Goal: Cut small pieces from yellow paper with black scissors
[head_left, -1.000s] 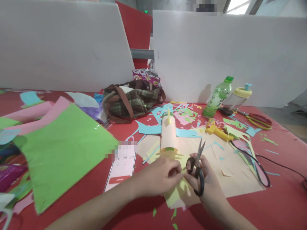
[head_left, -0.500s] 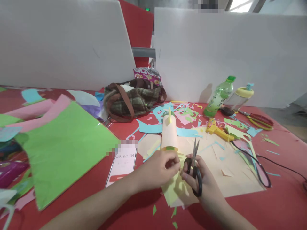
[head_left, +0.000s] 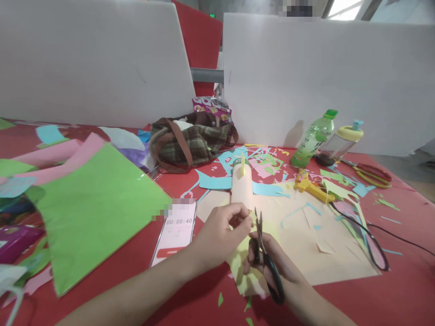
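My left hand (head_left: 222, 231) pinches a small piece of yellow paper (head_left: 246, 222) near the table's front. My right hand (head_left: 275, 265) grips black scissors (head_left: 267, 258), blades nearly closed and pointing up beside the pinched paper. Under both hands lies a pale yellow sheet (head_left: 243, 271) on a larger peach sheet (head_left: 326, 244). Just behind my left hand lies a peach paper roll (head_left: 242, 185) with a green band and a yellow strip at its far end.
A phone (head_left: 175, 233) showing a timer lies left of my hands. A large green sheet (head_left: 91, 208) covers the left. A plaid bag (head_left: 190, 142), a green bottle (head_left: 312, 138), a yellow glue gun (head_left: 311, 186) with black cord and red scissors (head_left: 370, 172) stand behind. Paper scraps litter the red table (head_left: 401, 290).
My right hand drew the scissors back toward me and left, the blades closing. My left hand lifted slightly with the yellow piece. The timer went from 39 to 40.
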